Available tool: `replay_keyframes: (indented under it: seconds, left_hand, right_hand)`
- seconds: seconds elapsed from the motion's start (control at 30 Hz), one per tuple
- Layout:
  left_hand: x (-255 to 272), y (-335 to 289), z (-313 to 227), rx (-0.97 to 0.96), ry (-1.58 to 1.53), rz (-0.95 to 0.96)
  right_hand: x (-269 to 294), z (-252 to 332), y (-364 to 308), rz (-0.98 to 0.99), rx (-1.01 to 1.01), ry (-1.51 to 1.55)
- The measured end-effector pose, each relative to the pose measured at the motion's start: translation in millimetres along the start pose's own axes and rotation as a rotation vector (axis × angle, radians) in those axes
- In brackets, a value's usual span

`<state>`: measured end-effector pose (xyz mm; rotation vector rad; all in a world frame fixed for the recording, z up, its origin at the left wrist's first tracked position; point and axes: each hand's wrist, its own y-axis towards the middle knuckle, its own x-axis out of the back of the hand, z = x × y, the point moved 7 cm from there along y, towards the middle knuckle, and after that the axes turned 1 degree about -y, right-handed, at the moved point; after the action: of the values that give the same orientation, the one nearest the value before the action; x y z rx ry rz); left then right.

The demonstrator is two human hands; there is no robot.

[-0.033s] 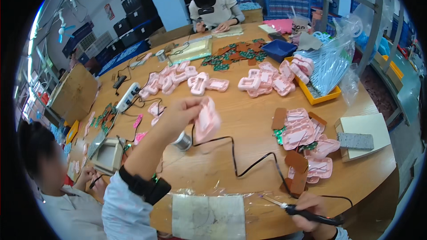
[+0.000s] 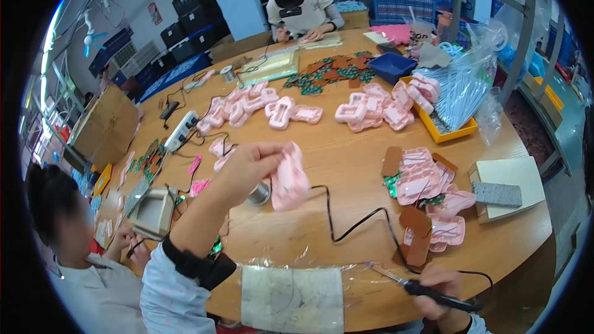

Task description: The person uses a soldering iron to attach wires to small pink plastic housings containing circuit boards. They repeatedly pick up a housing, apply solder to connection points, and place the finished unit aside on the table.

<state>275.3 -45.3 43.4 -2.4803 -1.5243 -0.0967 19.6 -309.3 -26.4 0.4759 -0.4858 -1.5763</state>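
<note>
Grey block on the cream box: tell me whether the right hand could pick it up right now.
Probably not as things stand: the right hand grips the soldering iron. The grey block itself lies uncovered on the cream box, so the occupied hand seems the main obstacle.

The light-brown, wood-grained table [image 2: 352, 179] before you carries a pale rectangular pad [image 2: 291, 303] at its near edge. To your right lie light-pink plastic shells [image 2: 417, 185] mixed with flat reddish-brown pieces [image 2: 421, 250], just beside a shallow cream box [image 2: 513, 170]. Ahead of you, a silver wire spool [image 2: 260, 194] stands near a bent black cable [image 2: 357, 226]. Farther from you sit more of the shells, a white power strip [image 2: 181, 132], a heap of green-and-brown circuit boards [image 2: 334, 70], a dark-blue plastic tray [image 2: 393, 67] and a yellow plastic tray [image 2: 455, 137].
</note>
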Motion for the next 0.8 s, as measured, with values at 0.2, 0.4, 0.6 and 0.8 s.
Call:
replay_keyframes:
  seconds: [0.2, 0.4, 0.6, 0.8]
  left_hand:
    - [-55, -90, 2, 0.006, 0.151, 0.261]
    - [-110, -119, 9, -0.093, 0.217, 0.311]
    - [-25, -142, 38, -0.245, 0.443, -0.522]
    - [-36, -112, 92, -0.05, 1.021, -0.476]
  right_hand:
    - [-24, 9, 27, 0.142, -0.226, 0.178]
    - [-74, 14, 44, 0.165, -0.253, -0.138]
    - [-54, 7, 28, -0.066, -0.407, -0.215]
    - [-56, -6, 11, -0.058, -0.418, -0.276]
